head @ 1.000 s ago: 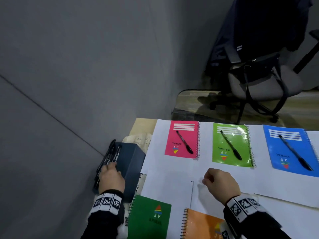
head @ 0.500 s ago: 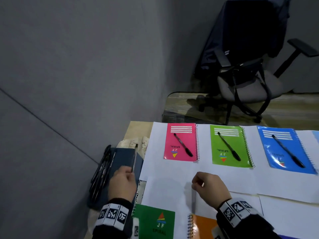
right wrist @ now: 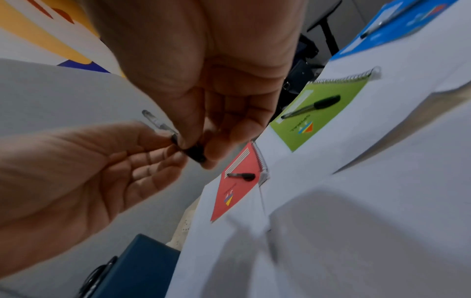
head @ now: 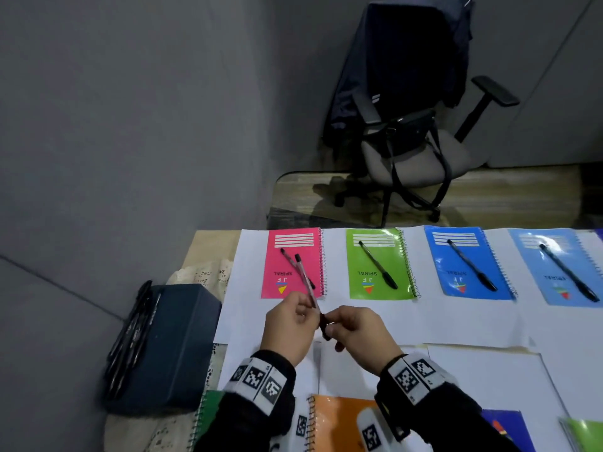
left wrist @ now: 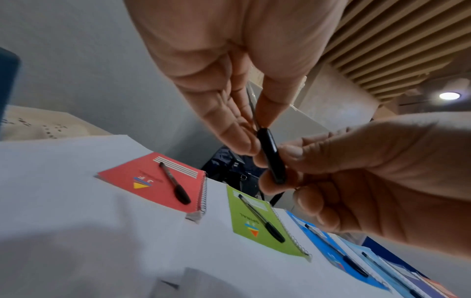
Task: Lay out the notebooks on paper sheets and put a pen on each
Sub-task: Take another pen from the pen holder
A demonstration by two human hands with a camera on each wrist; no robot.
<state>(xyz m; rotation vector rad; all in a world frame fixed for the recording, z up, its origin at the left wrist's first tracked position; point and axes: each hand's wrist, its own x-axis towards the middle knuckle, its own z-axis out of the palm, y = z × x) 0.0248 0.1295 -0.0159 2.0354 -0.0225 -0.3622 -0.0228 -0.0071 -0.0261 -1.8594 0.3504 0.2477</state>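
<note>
— Fingers (left wrist: 237, 125) of the left hand (head: 288, 327) pinch a pen (head: 306, 283)?
— Yes, and the right hand (head: 362, 332) pinches its black cap (left wrist: 271, 156).
— Where?
— Above white paper sheets (head: 375, 321). Farther off lies a pink notebook (head: 284, 285), wearing its own pen (left wrist: 175, 184).

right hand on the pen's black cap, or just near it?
Touching. In the left wrist view the right hand pinches the black cap of the held pen between thumb and fingertips, no gap. The left hand holds the barrel.
</note>
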